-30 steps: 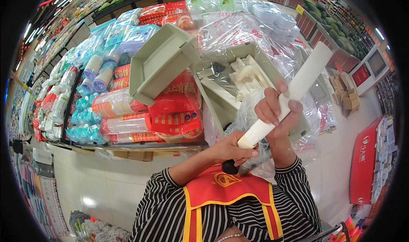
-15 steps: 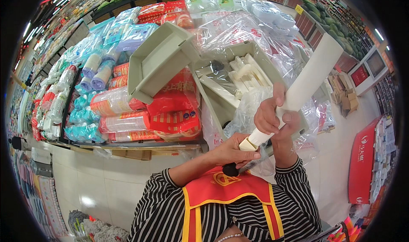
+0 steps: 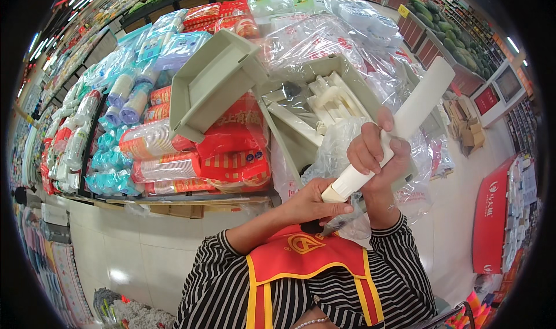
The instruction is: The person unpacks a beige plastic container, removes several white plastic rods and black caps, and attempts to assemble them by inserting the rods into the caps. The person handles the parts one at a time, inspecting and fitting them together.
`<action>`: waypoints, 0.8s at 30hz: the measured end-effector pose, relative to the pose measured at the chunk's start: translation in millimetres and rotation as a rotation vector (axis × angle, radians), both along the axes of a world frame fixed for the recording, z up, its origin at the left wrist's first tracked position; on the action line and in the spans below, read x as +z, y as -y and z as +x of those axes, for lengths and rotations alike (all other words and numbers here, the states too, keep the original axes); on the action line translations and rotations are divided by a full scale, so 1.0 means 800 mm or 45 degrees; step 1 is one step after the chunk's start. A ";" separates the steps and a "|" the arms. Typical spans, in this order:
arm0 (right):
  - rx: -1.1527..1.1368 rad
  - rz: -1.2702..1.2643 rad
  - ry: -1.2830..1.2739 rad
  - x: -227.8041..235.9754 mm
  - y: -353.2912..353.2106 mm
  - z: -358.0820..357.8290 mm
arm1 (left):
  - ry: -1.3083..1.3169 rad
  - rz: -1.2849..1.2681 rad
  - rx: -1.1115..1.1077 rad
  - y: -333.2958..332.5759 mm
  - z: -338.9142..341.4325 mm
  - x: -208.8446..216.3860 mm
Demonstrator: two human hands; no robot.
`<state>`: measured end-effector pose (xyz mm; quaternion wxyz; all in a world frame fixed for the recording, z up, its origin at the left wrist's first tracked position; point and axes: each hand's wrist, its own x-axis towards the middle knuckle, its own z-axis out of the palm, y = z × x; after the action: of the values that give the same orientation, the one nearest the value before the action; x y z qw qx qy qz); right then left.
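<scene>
A long white plastic strip slants up to the right from between my hands. Around its lower part my right hand is closed, fingers wrapped over it. My left hand pinches the cream, block-like lower end of the same piece, thumb along the near side. Partly hidden under my left hand is a black rounded piece; whether it is attached to anything I cannot tell. Just beyond my hands sits a grey-green plastic tray holding loose cream plastic parts and clear plastic film.
A second grey-green tray lies tilted on the goods, left of the first. Red-wrapped packs of cups and blue packs cover the display table. Flattened cardboard lies on the floor at right, near a red stand.
The white strip has turned somewhat and its far end has dropped slightly. My two hands keep their holds with small shifts. The trays have not moved on the display.
</scene>
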<state>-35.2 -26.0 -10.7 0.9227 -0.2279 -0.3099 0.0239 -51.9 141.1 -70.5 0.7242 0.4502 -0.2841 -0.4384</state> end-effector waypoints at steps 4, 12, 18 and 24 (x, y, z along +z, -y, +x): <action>0.008 -0.050 -0.016 0.000 0.000 -0.001 | 0.040 0.022 0.013 0.000 0.000 -0.002; 0.001 -0.178 0.085 0.004 0.001 -0.003 | -0.020 -0.011 -0.011 -0.003 0.000 0.002; -0.021 0.115 -0.055 -0.012 0.006 0.001 | 0.171 0.070 0.083 -0.004 0.001 0.009; -0.405 -0.078 -0.250 -0.007 -0.005 -0.008 | 0.072 0.104 0.175 -0.001 0.003 0.001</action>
<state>-41.5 -22.0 -16.4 0.9333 -0.2986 -0.1775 -0.0907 -49.5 142.2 -70.0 0.7254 0.5100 -0.2547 -0.3858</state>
